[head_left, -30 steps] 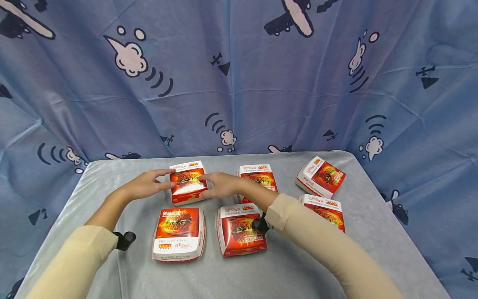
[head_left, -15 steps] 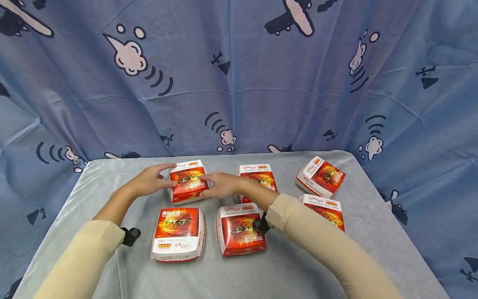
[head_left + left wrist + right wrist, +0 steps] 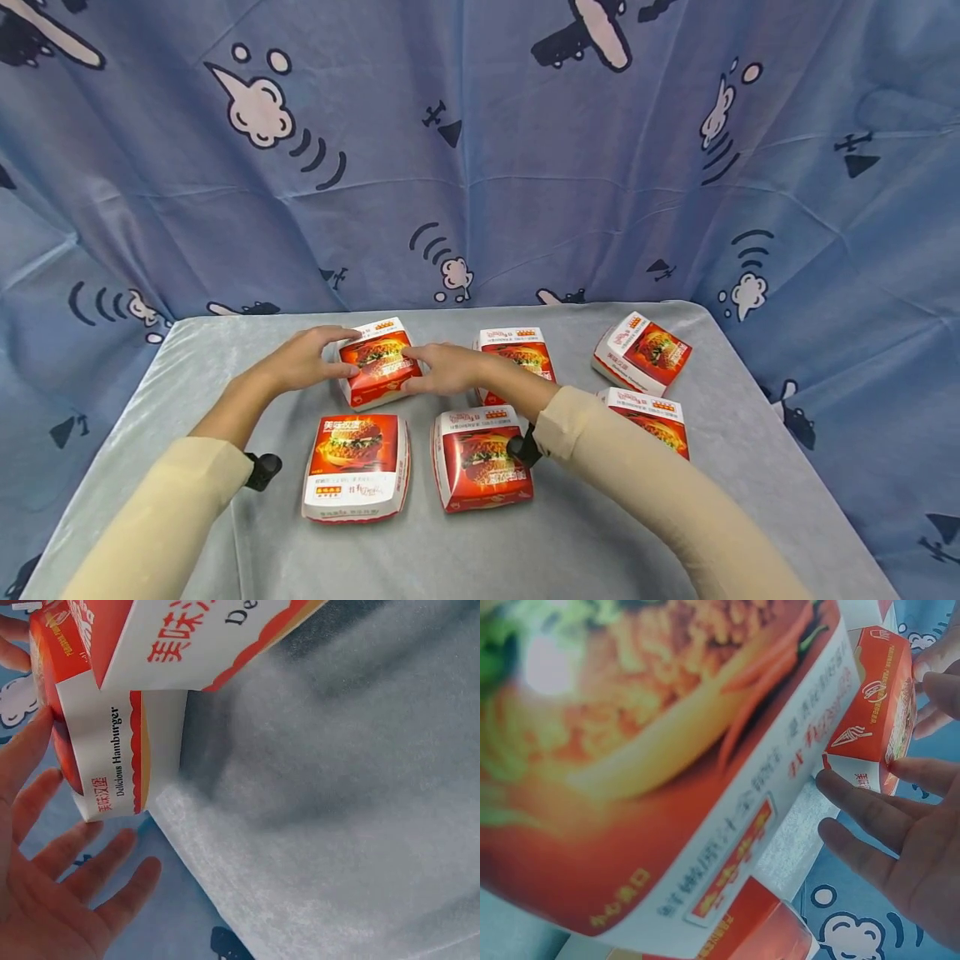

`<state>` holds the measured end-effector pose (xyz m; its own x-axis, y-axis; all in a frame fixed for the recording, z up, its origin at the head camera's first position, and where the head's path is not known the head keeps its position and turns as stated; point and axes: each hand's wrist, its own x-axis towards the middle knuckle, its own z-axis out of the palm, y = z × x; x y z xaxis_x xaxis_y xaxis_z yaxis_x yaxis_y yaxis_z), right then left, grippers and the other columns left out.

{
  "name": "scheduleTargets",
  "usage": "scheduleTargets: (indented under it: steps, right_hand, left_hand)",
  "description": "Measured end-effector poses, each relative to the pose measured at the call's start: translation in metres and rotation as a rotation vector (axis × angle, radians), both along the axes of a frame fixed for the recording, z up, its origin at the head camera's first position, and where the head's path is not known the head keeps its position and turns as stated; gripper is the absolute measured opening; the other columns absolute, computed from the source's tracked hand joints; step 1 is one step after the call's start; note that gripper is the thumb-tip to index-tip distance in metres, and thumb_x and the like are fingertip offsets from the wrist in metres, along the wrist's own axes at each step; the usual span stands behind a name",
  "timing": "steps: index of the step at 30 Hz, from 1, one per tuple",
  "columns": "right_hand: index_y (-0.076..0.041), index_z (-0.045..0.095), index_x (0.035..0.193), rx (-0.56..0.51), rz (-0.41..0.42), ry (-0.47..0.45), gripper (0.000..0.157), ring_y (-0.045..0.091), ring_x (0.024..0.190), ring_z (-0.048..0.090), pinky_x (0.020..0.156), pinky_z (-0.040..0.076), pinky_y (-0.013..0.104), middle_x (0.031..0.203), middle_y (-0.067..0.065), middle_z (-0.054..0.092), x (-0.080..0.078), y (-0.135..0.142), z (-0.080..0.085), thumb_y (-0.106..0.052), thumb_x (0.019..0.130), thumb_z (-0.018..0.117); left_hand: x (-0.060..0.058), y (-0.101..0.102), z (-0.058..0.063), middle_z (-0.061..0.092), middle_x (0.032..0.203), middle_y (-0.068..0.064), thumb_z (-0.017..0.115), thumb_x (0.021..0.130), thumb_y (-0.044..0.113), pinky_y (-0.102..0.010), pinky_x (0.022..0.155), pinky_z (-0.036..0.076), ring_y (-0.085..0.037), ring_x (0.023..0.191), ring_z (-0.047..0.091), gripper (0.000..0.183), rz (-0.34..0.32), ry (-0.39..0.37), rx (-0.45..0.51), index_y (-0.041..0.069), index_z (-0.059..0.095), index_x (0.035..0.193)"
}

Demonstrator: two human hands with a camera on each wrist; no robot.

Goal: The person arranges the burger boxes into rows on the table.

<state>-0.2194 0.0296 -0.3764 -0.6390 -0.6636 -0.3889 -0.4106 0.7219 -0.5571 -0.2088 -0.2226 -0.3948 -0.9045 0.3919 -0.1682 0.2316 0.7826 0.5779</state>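
A red and white hamburger box [image 3: 378, 367] stands at the back left of the cloth-covered table, slightly turned. My left hand [image 3: 302, 360] touches its left side, thumb and index finger over the top's edge. In the left wrist view, the fingers of my left hand [image 3: 60, 892] are spread and mostly straight beside the box [image 3: 105, 757]. From the other side, my right hand [image 3: 446, 369] touches the same box. In the right wrist view, extended fingers of my right hand [image 3: 915, 832] meet the box's side [image 3: 851, 769].
Similar boxes stand around: one front left [image 3: 356, 467], one front middle [image 3: 483, 458] under my right wrist, and one back middle [image 3: 517, 346] partly behind my forearm. Two more, an angled box [image 3: 642, 354] and a partly covered box [image 3: 652, 421], are at right. A blue curtain [image 3: 480, 158] hangs behind.
My left hand has shifted right, its fingers further over the box's left edge. The box has turned slightly counterclockwise. My right hand has stayed nearly in place.
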Motion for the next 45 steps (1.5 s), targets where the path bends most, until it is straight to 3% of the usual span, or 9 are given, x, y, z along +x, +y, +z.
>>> scheduleTargets:
  steps: [4, 9, 13, 19, 26, 33, 45]
  right_hand:
    - [-0.005, 0.03, 0.156, -0.011, -0.018, 0.063, 0.07, 0.028, 0.144, 0.035, 0.117, 0.029, 0.039, 0.156, 0.013, 0.039, 0.001, 0.001, 0.002, -0.033, 0.098, 0.059]
    - [-0.006, 0.039, 0.152, -0.026, -0.063, 0.162, 0.064, 0.026, 0.138, 0.044, 0.113, 0.035, 0.04, 0.149, 0.011, 0.049, 0.007, 0.0, 0.007, -0.032, 0.098, 0.059]
    - [-0.005, 0.039, 0.152, -0.027, -0.021, 0.118, 0.064, 0.024, 0.133, 0.049, 0.11, 0.038, 0.037, 0.147, 0.011, 0.051, 0.012, -0.003, 0.006, -0.032, 0.097, 0.06]
    - [-0.011, 0.032, 0.156, -0.009, 0.019, 0.004, 0.068, 0.019, 0.112, 0.058, 0.097, 0.045, 0.034, 0.137, 0.009, 0.059, 0.013, -0.005, 0.0, -0.034, 0.099, 0.059]
    - [-0.01, 0.028, 0.157, 0.011, 0.035, -0.016, 0.068, 0.025, 0.137, 0.044, 0.112, 0.036, 0.038, 0.155, 0.009, 0.042, 0.011, -0.003, 0.001, -0.034, 0.1, 0.057]
    - [-0.007, 0.03, 0.156, 0.001, 0.048, 0.014, 0.067, 0.027, 0.139, 0.041, 0.114, 0.033, 0.038, 0.156, 0.01, 0.04, 0.009, -0.002, 0.001, -0.032, 0.1, 0.057]
    - [-0.007, 0.033, 0.155, -0.031, 0.012, 0.033, 0.067, 0.026, 0.14, 0.04, 0.115, 0.032, 0.037, 0.156, 0.009, 0.039, 0.008, -0.002, -0.001, -0.032, 0.098, 0.057]
  left_hand:
    - [-0.001, 0.003, 0.002, 0.05, 0.142, -0.028, 0.072, 0.092, 0.026, -0.059, 0.099, 0.045, -0.046, 0.123, 0.051, 0.064, -0.015, -0.009, -0.02, -0.004, 0.048, 0.143]
    - [0.0, 0.003, 0.002, 0.049, 0.142, -0.029, 0.072, 0.092, 0.029, -0.057, 0.096, 0.047, -0.046, 0.12, 0.054, 0.066, -0.01, -0.01, -0.027, -0.006, 0.047, 0.143]
    - [0.001, 0.0, 0.0, 0.051, 0.139, -0.029, 0.072, 0.092, 0.029, -0.056, 0.093, 0.049, -0.044, 0.114, 0.057, 0.065, -0.007, -0.013, -0.017, -0.005, 0.048, 0.142]
    - [0.004, -0.002, 0.0, 0.053, 0.136, -0.029, 0.07, 0.094, 0.028, -0.053, 0.09, 0.052, -0.042, 0.109, 0.059, 0.059, -0.003, -0.023, 0.007, -0.003, 0.05, 0.141]
    - [0.005, -0.002, -0.001, 0.054, 0.135, -0.028, 0.064, 0.098, 0.022, -0.057, 0.092, 0.048, -0.048, 0.114, 0.056, 0.044, 0.008, 0.025, 0.038, -0.003, 0.058, 0.134]
    - [0.007, -0.001, -0.001, 0.048, 0.142, -0.03, 0.052, 0.102, 0.009, -0.055, 0.091, 0.049, -0.045, 0.117, 0.055, 0.042, 0.041, 0.031, 0.054, -0.002, 0.05, 0.142]
    - [0.007, 0.0, -0.003, 0.043, 0.147, -0.03, 0.053, 0.099, 0.004, -0.053, 0.092, 0.049, -0.039, 0.112, 0.059, 0.05, 0.032, -0.006, 0.042, -0.002, 0.042, 0.148]
